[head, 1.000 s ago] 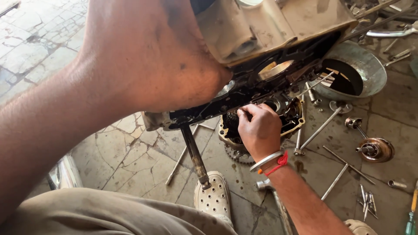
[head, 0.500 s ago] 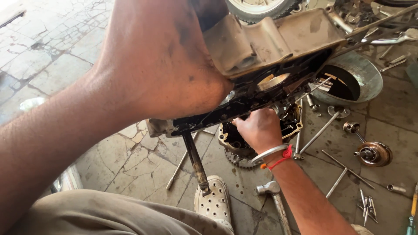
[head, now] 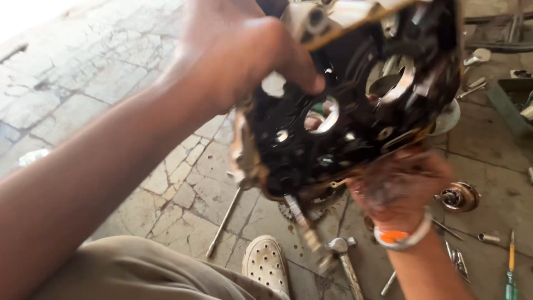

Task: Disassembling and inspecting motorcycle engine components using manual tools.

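A greasy black engine casing with round bearing holes is lifted and tilted so its open inner side faces me. My left hand grips its upper left edge from above. My right hand, oil-stained and wearing a wrist band, holds the lower right edge from below. A thin metal shaft hangs from the bottom of the casing. The picture is motion-blurred.
On the cracked stone floor lie a hammer, a long rod, a round metal part, a green and yellow screwdriver and several small bolts. My perforated white shoe is below the casing. A metal bowl shows behind it.
The casing has been raised from the floor and turned so its inner face points at me. My right hand moved from inside the lower part to the casing's bottom edge.
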